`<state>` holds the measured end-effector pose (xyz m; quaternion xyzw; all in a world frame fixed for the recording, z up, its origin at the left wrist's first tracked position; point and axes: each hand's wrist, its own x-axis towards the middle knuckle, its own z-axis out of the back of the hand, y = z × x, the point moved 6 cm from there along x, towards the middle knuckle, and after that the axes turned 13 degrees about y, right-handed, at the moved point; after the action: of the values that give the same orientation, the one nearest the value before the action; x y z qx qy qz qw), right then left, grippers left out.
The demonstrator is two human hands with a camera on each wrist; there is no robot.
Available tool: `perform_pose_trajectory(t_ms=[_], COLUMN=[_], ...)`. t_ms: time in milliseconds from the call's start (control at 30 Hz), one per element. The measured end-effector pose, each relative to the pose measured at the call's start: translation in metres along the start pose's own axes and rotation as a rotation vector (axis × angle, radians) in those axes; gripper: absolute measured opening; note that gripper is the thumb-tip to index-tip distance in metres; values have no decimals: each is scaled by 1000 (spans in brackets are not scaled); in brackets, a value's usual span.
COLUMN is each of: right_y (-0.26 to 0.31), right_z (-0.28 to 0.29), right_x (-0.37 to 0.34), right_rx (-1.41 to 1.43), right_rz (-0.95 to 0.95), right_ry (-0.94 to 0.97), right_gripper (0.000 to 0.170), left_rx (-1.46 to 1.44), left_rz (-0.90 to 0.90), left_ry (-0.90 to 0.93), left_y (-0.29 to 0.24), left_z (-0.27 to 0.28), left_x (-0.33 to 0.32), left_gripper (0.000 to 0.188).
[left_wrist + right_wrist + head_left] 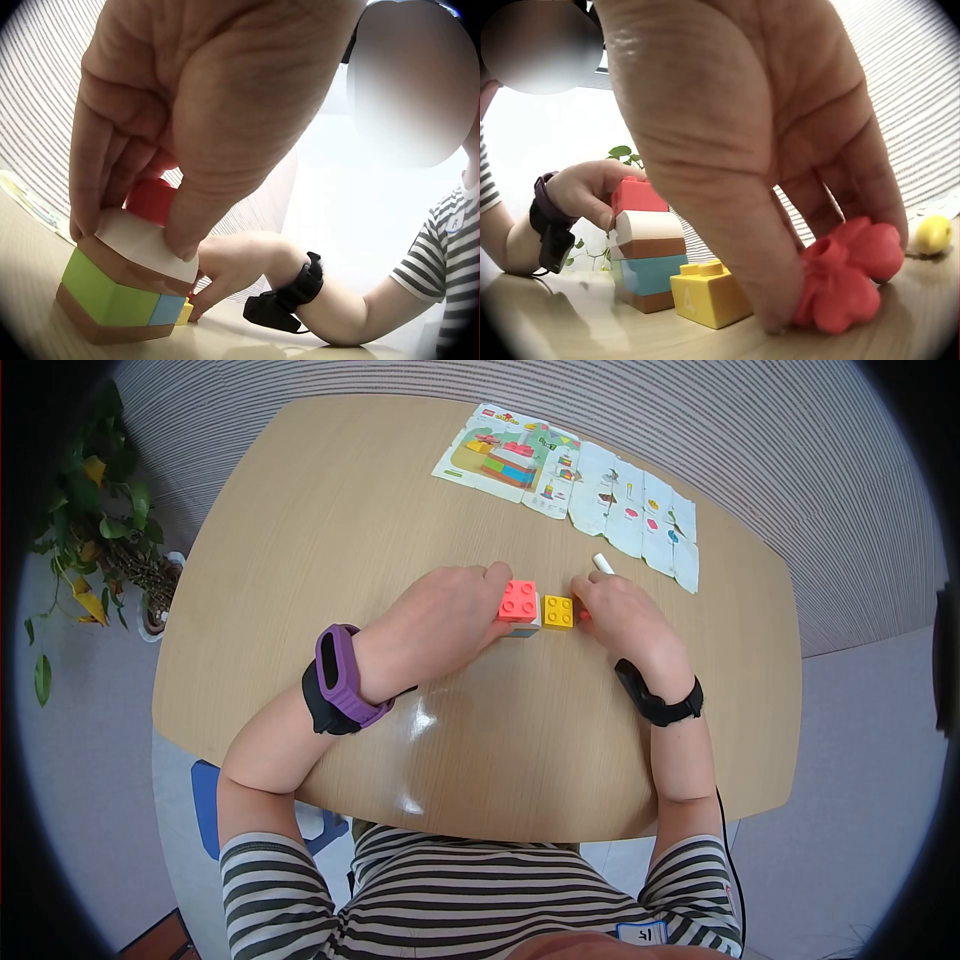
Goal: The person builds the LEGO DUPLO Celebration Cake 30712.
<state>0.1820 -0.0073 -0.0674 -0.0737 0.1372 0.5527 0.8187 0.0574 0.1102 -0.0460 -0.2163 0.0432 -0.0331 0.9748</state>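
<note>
My left hand (445, 610) grips the upper part of a stack of toy building bricks, thumb and fingers on opposite sides of its white layer (142, 236). From the bottom, the stack shows brown, then green (112, 292) and blue (656, 274), brown, white and a red brick (518, 600) on top. Just right of the stack sits a yellow brick (558, 612), marked with a 4 in the right wrist view. My right hand (630, 615) pinches a red flower piece (847, 277) low over the table, beside the yellow brick.
A white stick-like piece (602, 563) lies just beyond my right hand. An unfolded instruction leaflet (515, 465) lies along the far edge of the table (330, 510). A potted plant (110, 530) stands off to the left, and a ribbed wall borders the far side.
</note>
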Motion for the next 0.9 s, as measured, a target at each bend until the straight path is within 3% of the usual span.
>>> perform_pose_trajectory(t_ms=[900], right_y=[2], right_z=[0], right_x=[0], right_rx=[11], right_rz=[11], right_ry=[15], right_gripper=[4], left_rx=[-16], left_rz=[-22], left_ry=[-23], left_y=[-1], left_z=[-2], left_x=[0], left_gripper=[36])
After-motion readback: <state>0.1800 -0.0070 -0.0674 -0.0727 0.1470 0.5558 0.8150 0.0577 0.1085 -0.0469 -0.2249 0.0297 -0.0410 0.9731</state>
